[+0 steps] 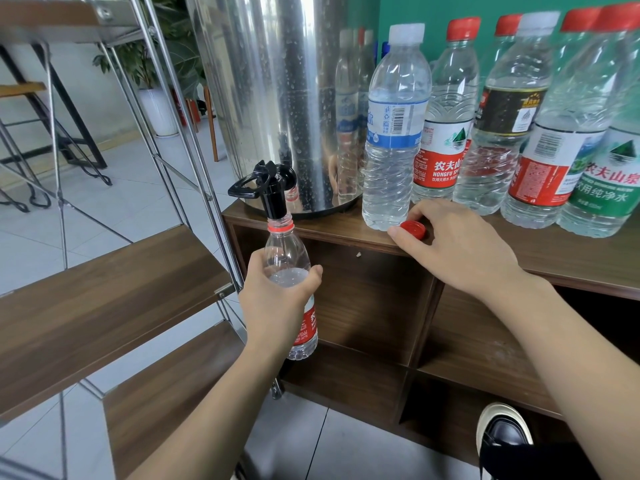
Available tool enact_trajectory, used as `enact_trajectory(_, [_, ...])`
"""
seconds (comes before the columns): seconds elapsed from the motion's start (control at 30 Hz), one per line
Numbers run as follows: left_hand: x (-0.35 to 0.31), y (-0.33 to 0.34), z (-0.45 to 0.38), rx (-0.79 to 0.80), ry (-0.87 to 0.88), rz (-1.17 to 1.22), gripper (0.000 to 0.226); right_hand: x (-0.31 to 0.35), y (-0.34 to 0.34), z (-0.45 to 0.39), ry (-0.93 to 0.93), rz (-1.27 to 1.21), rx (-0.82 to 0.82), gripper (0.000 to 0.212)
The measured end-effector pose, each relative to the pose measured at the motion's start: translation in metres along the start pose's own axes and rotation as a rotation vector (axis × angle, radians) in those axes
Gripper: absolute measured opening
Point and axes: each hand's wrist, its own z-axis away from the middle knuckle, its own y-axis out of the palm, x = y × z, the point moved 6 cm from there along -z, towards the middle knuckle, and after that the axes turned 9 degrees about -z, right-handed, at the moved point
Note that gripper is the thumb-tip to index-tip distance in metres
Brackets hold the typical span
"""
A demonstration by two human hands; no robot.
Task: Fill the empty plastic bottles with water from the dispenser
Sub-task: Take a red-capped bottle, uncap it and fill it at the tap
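The step in hand looks like capping: the open bottle (290,271), red-labelled, sits at centre frame with its mouth right under the black tap (266,188) of the steel dispenser (277,98), and water stands high in its shoulder. The left hand (277,296) has its grip wrapped round the bottle's middle, fingers and thumb curled about the plastic. The right hand (453,240) lies on the wooden surface (571,258), thumb and forefinger bracketing the red cap (412,230); whether they already pinch it I cannot tell.

To do it well, hold the bottle upright and avoid squeezing, since thin plastic this full would likely spill from the neck. Lower it straight down off the spout before moving sideways, then bring the cap over and thread it level.

The cap lies near the front edge of the surface, just beside the white-capped bottle (394,133), so a careless lift could nudge that bottle or push the cap off the edge. A row of capped bottles (519,126) crowds the upper right. Open room lies below the tap in front of the cabinet; the metal rack (104,299) with wooden shelves stands close at lower left, limiting any swing that way.
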Motion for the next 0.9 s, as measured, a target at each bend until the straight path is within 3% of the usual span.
enact_trajectory(0.9, [0.0009, 0.0006, -0.0009, 0.005, -0.003, 0.003, 0.058, -0.0001, 0.0000, -0.0008, 0.000, 0.011, 0.010, 0.044])
